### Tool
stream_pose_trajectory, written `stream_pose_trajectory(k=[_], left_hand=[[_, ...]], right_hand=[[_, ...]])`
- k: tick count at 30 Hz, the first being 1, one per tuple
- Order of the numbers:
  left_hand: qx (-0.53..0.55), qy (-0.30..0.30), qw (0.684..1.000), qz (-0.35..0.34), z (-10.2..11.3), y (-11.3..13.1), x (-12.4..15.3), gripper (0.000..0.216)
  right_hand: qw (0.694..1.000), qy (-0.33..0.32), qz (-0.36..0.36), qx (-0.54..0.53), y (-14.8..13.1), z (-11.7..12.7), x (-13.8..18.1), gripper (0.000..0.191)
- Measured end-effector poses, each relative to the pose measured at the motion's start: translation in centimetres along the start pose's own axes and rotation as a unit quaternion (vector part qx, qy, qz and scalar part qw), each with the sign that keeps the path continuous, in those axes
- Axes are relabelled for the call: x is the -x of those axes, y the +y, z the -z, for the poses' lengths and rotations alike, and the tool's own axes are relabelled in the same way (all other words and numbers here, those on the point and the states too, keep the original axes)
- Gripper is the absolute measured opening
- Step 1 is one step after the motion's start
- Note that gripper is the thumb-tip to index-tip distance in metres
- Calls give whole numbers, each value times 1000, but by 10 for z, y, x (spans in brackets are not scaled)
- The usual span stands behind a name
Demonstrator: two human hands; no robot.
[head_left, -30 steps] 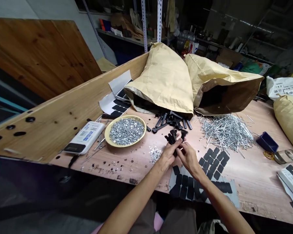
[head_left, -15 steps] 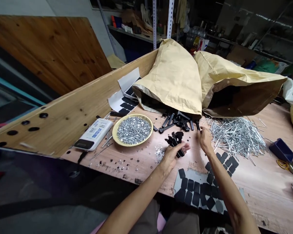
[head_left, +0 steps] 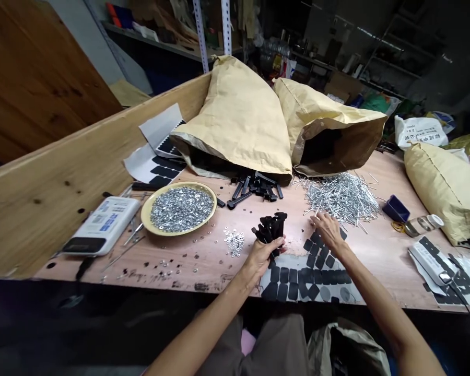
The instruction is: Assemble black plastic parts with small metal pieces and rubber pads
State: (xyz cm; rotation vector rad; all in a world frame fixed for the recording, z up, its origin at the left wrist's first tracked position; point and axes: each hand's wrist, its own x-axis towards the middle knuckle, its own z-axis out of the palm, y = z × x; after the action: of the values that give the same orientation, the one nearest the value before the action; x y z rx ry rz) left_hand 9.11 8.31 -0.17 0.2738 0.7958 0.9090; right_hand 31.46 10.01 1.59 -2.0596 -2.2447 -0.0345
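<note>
left hand [head_left: 260, 255] around black parts [head_left: 271, 227], sacks [head_left: 238, 117] beyond

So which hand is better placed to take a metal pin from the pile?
Probably the right hand: it is beside the pile of metal pins, while the left hand grips a bunch of black parts, farther from the pile.

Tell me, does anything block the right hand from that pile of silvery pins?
Nothing visible does: the right hand is at the near edge of the silvery pins, though contact is unclear. The dark blue box stands aside, right of them.
</note>
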Motion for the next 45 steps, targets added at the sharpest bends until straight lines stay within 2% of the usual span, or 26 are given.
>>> stream_pose_trajectory(k=[2,5,6,8,9,11,12,13,15,19,22,27,29,31,33,34,36,39,41,43,45], left_hand=[[-22,-19,1000,-9,0,-4,1,32],[-45,-36,998,-40,-1,-9,-1,31],[-52,-37,997,-53,-1,-11,-2,31],[-71,-29,994,-79,1,-13,-5,32],[-85,-20,992,-90,2,-14,-6,32],[-125,-1,985,-115,4,-15,-8,30],[-148,6,980,-130,4,-16,-9,29],[-169,9,975,-143,5,-16,-9,27],[-205,1,966,-158,4,-17,-8,25],[-253,-13,953,-167,3,-19,-6,21],[-264,-14,949,-172,3,-21,-6,20],[-274,-20,945,-179,6,-23,-9,23],[-275,-10,944,-180,7,-22,-10,24],[-267,-3,946,-182,7,-20,-9,26],[-256,-5,948,-187,8,-17,-7,27],[-252,-10,949,-190,8,-15,-6,26],[-251,-20,947,-197,8,-13,-5,25],[-248,-17,950,-187,9,-14,-7,27],[-225,-8,959,-170,11,-17,-11,33],[-187,-21,971,-146,13,-18,-14,38],[-167,-36,976,-137,14,-17,-17,40]], right_hand=[[999,-34,38,13,13,-3,-10,30],[997,-41,66,-11,13,-6,-18,23],[997,-22,66,-32,9,-6,-19,20],[988,68,44,-131,-3,-1,-15,13],[970,130,24,-206,-11,4,-11,14],[901,236,-19,-363,-30,16,-1,24],[868,263,-32,-421,-39,23,5,27],[841,277,-38,-464,-48,29,10,27],[806,282,-39,-518,-60,38,18,22],[780,267,-34,-565,-65,38,22,20],[794,241,-34,-557,-59,34,23,18],[882,173,21,-439,-55,36,28,15],[904,154,52,-395,-48,37,24,17],[921,172,53,-344,-33,35,14,24],[948,197,31,-248,-14,28,-1,26],[964,191,23,-183,-5,24,-10,25],[991,126,29,-44,6,14,-28,23],[990,-7,66,122,8,0,-49,24],[978,-52,90,179,6,-7,-58,26],[977,-56,101,182,5,-11,-63,28],[987,-22,98,128,8,-13,-64,27]])
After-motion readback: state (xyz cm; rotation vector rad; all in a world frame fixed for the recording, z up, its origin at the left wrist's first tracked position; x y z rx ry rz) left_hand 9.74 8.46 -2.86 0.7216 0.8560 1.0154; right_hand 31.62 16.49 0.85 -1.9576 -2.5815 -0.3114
